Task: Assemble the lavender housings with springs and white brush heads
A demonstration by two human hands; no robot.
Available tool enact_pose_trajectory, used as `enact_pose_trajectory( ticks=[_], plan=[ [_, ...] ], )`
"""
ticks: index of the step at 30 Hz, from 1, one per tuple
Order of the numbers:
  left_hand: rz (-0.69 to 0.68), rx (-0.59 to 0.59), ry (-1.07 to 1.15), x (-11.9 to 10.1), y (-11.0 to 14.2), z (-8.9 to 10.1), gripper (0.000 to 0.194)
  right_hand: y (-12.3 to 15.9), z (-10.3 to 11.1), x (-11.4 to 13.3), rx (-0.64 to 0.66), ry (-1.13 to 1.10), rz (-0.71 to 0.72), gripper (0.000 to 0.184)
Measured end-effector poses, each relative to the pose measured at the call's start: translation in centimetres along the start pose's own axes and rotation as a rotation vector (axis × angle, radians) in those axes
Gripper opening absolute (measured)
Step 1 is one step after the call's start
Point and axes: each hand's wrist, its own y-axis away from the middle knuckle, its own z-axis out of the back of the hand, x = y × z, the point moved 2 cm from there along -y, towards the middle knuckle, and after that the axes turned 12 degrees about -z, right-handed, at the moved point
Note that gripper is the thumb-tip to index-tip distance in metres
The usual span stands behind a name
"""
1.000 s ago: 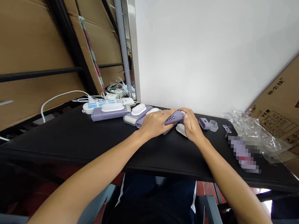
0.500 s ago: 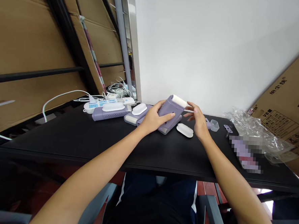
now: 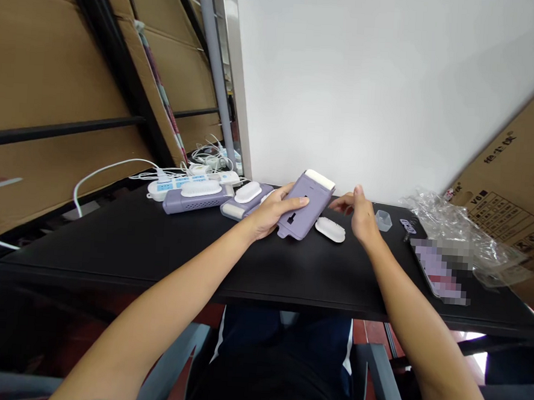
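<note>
My left hand grips a flat purple plastic case with a white strip along its upper end, thumb pressed on the face by dark slots. The case is tilted, held above the black table. Just to its right is my right hand, thumb raised and fingers apart, apparently holding nothing. Between the hands, a white oval bristled piece lies on the table. Left of my left hand sits a second purple case with a white oval piece on top; another purple case rests farther left, likewise topped.
A white power strip with tangled cables stands at the back left. Right of my right hand are a small clear cup, a purple item, a blurred-out phone-like object, crumpled clear plastic and a cardboard box.
The purple case in my left hand has turned so its slotted face shows more fully. My right hand has drawn slightly right, its thumb now raised.
</note>
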Motion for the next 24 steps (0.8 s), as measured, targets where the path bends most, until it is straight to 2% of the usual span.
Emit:
enact_pose_trajectory(
  ticks=[2,5,7,10,13,17,20,24],
  plan=[
    [-0.021,-0.037,-0.001,0.0,-0.1,0.2,0.057,-0.7,0.9,-0.6,-0.043,0.124,-0.098,0.081],
    [-0.033,-0.08,-0.018,0.2,-0.3,0.4,0.058,-1.7,2.8,-1.5,-0.095,0.405,-0.178,0.054],
    [-0.024,-0.098,-0.041,0.4,-0.4,0.5,0.059,-2.3,4.2,-2.3,-0.164,0.589,-0.254,0.042],
    [-0.005,-0.104,-0.091,0.7,-0.4,0.4,0.058,-2.9,5.9,-4.0,-0.239,0.815,-0.4,0.04],
    [0.003,-0.097,-0.137,0.8,-0.4,0.4,0.058,-3.2,6.6,-5.7,-0.205,1.001,-0.517,0.045],
    [0.0,-0.086,-0.173,0.7,-0.3,0.3,0.057,-3.5,7.7,-7.5,-0.152,1.03,-0.625,0.058],
    [-0.003,-0.082,-0.201,0.5,-0.3,0.3,0.058,-3.8,9.6,-8.5,-0.231,0.947,-0.72,0.055],
    [-0.002,-0.102,-0.278,0.4,-0.3,0.2,0.064,-3.9,11.2,-9.4,-0.183,0.975,-0.892,0.059]
  ],
)
